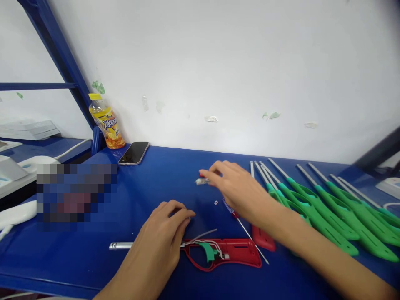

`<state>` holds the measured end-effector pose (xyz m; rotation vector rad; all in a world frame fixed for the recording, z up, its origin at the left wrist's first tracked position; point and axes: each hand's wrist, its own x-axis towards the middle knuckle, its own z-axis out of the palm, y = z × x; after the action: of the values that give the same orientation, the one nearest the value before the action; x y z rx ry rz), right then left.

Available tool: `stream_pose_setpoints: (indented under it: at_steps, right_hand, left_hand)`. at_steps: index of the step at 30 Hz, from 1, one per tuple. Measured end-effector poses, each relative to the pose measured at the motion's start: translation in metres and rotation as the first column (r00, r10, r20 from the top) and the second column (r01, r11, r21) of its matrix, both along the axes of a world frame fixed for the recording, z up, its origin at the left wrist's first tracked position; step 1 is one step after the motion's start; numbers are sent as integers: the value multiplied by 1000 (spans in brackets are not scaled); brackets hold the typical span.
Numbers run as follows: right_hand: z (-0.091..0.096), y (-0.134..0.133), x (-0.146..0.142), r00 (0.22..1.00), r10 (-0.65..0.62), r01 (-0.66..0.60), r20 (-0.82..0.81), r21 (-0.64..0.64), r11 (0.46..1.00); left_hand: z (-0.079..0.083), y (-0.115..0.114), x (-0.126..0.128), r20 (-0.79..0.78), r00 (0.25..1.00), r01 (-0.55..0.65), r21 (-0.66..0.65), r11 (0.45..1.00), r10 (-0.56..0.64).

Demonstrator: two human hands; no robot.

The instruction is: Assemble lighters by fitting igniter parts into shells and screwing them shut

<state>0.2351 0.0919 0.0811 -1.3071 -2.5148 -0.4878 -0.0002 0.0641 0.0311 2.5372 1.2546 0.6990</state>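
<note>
An opened red gas lighter [240, 248] lies near the front, its half shell showing a green trigger [208, 252], white wires and a metal tube [121, 245]. My left hand [165, 233] rests across that tube, thumb and forefinger pressed together; anything in them is hidden. Above the table, my right hand [229, 183] pinches a small clear part with a white tip [201, 181]. Below it lie a tiny white piece [216, 203] and a screwdriver [246, 232] with a clear and red handle. Another red shell piece [264, 239] sits partly under my right forearm.
Several green gas lighters [331, 208] lie in a row on the right. At the back left are a phone [134, 153] and a drink bottle [108, 123]. A blurred-out patch [75, 196] covers something on the left. The white wall [218, 75] bounds the blue table [175, 175].
</note>
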Motion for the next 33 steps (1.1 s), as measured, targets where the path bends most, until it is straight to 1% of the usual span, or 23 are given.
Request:
stream_pose_setpoints:
  at_steps: [2, 5, 9, 12, 15, 18, 21, 24, 27, 29, 31, 33]
  right_hand:
    - [2, 2, 13, 995, -54, 57, -85, 28, 998]
    - [-2, 5, 22, 982, -83, 93, -169, 51, 994]
    - [-6, 6, 23, 979, -59, 73, -197, 65, 995]
    - [-4, 3, 23, 979, -39, 56, -199, 79, 995]
    - [-2, 1, 24, 978, -32, 53, -206, 93, 994]
    - [-2, 0, 26, 978, -27, 48, -207, 95, 994]
    - [-4, -1, 25, 979, -17, 35, -203, 84, 996]
    - [-5, -2, 23, 978, -6, 22, -208, 73, 997]
    - [-5, -3, 20, 976, -1, 16, -218, 67, 998]
    - [-5, -3, 18, 975, 0, 15, -223, 63, 998]
    - [-6, -3, 17, 973, 5, 9, -230, 60, 998]
    - [-7, -4, 17, 970, 16, -1, -242, 59, 998]
  left_hand:
    - [4, -1, 11, -19, 1000, 17, -13, 1000, -18]
    - [16, 0, 34, -72, 997, 16, -39, 999, -19]
    - [33, 5, 64, -217, 975, 25, -78, 997, -41]
    - [40, 8, 75, -335, 941, 21, -69, 997, -43]
    - [44, 8, 77, -448, 892, 37, -55, 998, -58]
    - [47, 9, 74, -544, 836, 59, -39, 998, -70]
    - [47, 13, 69, -598, 799, 69, -27, 997, -71]
    - [44, 18, 65, -619, 784, 47, -17, 999, -48]
    - [41, 20, 65, -623, 782, 13, 4, 1000, -8]
    - [37, 20, 64, -606, 795, 0, 28, 1000, 16]
    - [34, 19, 63, -563, 826, -5, 58, 998, 37]
    - [30, 18, 58, -485, 873, -3, 94, 996, 48]
